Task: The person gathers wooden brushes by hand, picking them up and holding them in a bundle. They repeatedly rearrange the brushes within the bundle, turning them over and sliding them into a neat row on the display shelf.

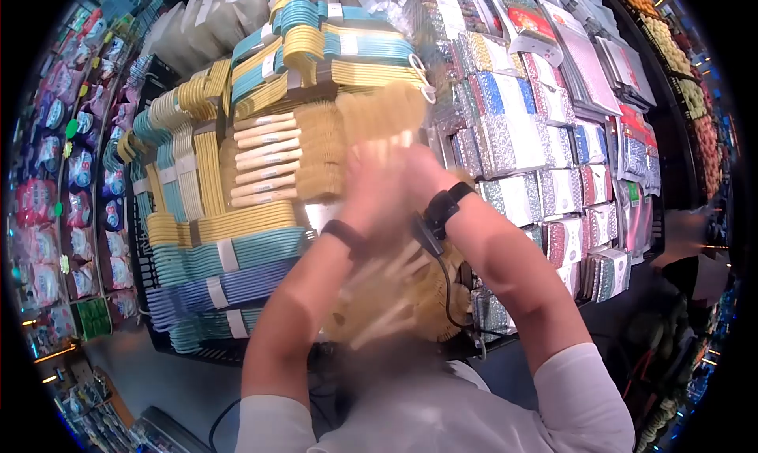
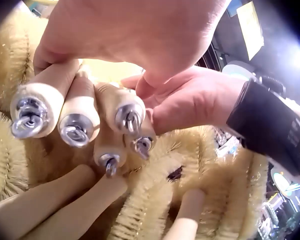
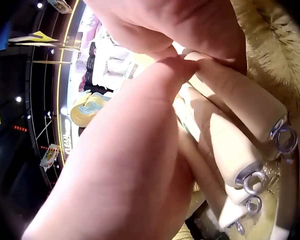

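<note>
Both hands meet around a bundle of wooden-handled bristle brushes, whose tan heads point away from me in the head view. My left hand grips the pale handles, which end in metal caps with rings. From the other side my right hand holds the same bundle, its fingers over the handles. Left of the hands, a neat row of brushes lies stacked. Beneath my forearms is a loose pile of more brushes, blurred in the head view.
Blue and yellow hangers in paper bands fill the bin's left side. Shiny packaged goods are stacked on the right. The black bin wall borders the display. A cable hangs from my right wrist.
</note>
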A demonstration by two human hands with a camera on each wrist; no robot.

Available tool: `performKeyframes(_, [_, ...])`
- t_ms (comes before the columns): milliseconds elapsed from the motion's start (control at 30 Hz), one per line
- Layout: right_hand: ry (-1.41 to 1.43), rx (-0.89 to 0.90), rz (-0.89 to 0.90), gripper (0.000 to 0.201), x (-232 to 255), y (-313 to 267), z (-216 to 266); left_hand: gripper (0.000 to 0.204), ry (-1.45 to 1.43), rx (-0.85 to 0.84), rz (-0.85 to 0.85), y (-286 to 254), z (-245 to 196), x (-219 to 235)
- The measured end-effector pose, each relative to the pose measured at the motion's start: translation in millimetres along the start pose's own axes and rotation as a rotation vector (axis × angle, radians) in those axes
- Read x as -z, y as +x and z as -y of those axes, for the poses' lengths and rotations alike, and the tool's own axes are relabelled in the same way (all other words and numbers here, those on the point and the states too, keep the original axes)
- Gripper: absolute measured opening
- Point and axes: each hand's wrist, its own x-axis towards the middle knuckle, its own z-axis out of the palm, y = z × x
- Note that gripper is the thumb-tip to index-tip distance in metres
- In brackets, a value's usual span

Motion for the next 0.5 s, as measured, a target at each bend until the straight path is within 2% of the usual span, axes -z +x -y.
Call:
performKeyframes(67, [-0.226, 0.157, -0.041, 0.036, 17, 28, -18, 0.089, 0.142, -0.044, 0.069, -10, -16, 14])
performKeyframes(133, [-0.325, 0.087, -0.084, 0.036, 24, 42, -23, 0.087, -0.190, -0.001, -0.027, -12, -15, 13])
performKeyframes(200, [-0.328, 0.048, -0.032, 0.035, 26, 52, -31, 0.084, -0.040, -0.082, -0.056, -13, 0, 5])
performKeyframes(267, [-0.231, 0.047, 0.108, 0.035, 26, 58, -41, 0.083, -0.155, -0.021, -0.129, -3, 21, -12])
performKeyframes(333, [-0.397, 0.139, 0.066, 0.034, 24, 55, -41, 0.082, -0.151, -0.063, -0.130, 0, 37, -18])
performKeyframes(500, [-0.796, 0.312, -0.043, 0.031, 23, 51, -49, 0.081, -0.098, -0.112, -0.074, -1, 36, -16])
